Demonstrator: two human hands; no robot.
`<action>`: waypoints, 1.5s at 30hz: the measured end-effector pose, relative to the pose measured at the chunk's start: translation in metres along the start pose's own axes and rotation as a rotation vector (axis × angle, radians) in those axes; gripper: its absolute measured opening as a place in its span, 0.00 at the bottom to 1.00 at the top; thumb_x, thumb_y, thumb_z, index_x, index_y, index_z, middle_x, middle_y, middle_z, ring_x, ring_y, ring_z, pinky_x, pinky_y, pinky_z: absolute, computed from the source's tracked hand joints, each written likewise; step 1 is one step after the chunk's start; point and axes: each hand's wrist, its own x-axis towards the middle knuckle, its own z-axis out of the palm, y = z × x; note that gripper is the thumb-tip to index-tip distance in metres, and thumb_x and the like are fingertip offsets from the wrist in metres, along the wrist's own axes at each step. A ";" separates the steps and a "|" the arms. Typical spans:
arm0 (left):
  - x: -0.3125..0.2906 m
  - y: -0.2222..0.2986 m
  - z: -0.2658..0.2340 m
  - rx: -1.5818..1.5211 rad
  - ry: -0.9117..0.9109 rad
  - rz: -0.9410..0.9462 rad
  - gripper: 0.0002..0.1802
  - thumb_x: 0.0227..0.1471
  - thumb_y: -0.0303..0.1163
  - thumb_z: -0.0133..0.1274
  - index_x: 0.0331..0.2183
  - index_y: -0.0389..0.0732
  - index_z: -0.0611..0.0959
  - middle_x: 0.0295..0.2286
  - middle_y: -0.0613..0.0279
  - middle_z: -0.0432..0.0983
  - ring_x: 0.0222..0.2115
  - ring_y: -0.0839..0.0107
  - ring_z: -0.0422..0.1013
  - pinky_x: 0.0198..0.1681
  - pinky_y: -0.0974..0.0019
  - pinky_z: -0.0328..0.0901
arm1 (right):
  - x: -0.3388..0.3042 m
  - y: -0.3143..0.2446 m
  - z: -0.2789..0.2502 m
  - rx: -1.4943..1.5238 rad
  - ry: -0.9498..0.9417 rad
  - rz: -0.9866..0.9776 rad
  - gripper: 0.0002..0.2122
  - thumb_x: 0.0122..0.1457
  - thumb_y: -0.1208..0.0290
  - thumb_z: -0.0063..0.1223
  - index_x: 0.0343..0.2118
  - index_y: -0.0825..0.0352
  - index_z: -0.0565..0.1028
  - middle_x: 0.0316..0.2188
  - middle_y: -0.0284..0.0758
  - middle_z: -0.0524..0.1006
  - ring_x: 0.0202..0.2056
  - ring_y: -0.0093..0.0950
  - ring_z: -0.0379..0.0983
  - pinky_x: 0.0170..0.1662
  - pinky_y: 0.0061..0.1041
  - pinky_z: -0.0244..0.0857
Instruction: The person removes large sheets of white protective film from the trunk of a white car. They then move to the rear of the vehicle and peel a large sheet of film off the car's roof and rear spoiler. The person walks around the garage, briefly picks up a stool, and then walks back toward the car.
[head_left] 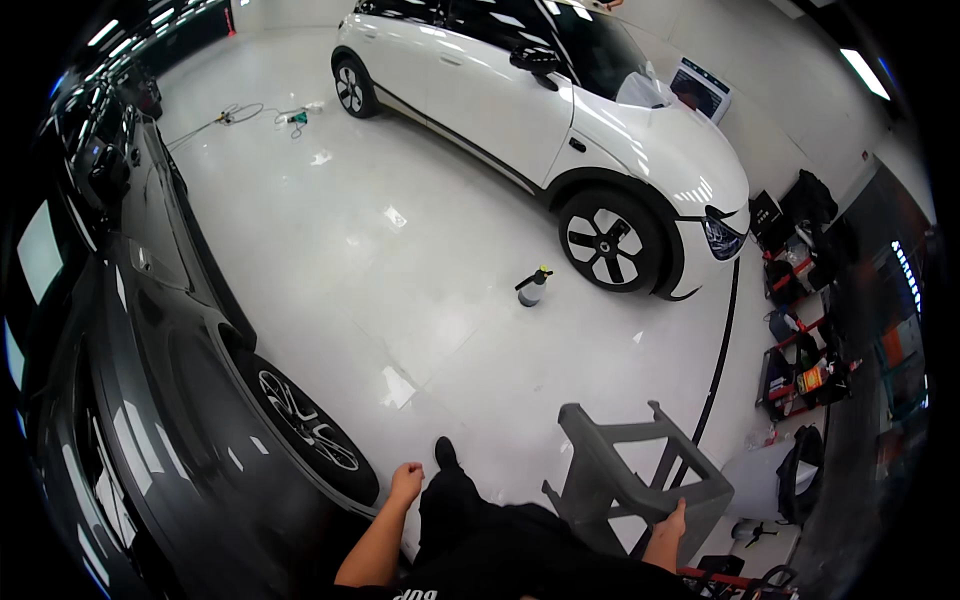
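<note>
My right hand [674, 520] grips a grey plastic step stool [590, 462] by its edge. The stool is tipped on its side at my right, with its legs pointing away from me. Loosely curled into a fist, my left hand [406, 483] hangs in front of my left leg, and nothing shows in it. It is close to the front wheel [308, 420] of a dark grey car [190, 370] on my left. On the floor ahead stands a pump spray bottle [532, 287] with a yellow-green top.
A white car [500, 110] is parked ahead. Red-framed racks of bottles [800, 370] line the right side, near a whitish bin with a black bag [765, 478]. A cable and a green tool [297, 119] lie on the far floor. A screen [700, 90] stands behind the white car.
</note>
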 end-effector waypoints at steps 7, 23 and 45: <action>0.137 0.201 -0.049 0.054 0.021 0.289 0.17 0.50 0.30 0.52 0.42 0.34 0.79 0.36 0.52 0.79 0.35 0.63 0.75 0.41 0.62 0.69 | -0.122 -0.053 0.258 -0.064 -0.187 -0.204 0.28 0.48 0.61 0.70 0.41 0.82 0.73 0.39 0.47 0.77 0.36 0.42 0.77 0.39 0.41 0.76; 0.346 0.184 -0.217 0.526 -0.077 -0.192 0.17 0.57 0.29 0.48 0.43 0.25 0.77 0.39 0.38 0.77 0.29 0.52 0.76 0.31 0.52 0.70 | -0.368 -0.002 0.873 -0.223 -0.636 -0.208 0.30 0.47 0.58 0.70 0.45 0.78 0.72 0.40 0.42 0.77 0.37 0.33 0.77 0.37 0.30 0.74; 0.776 0.634 -0.610 0.394 0.418 -0.070 0.20 0.54 0.31 0.46 0.48 0.34 0.76 0.42 0.49 0.78 0.44 0.56 0.74 0.47 0.60 0.68 | -0.584 0.396 1.426 -0.451 -0.314 -0.063 0.32 0.48 0.54 0.68 0.37 0.87 0.74 0.38 0.50 0.78 0.36 0.39 0.77 0.43 0.34 0.74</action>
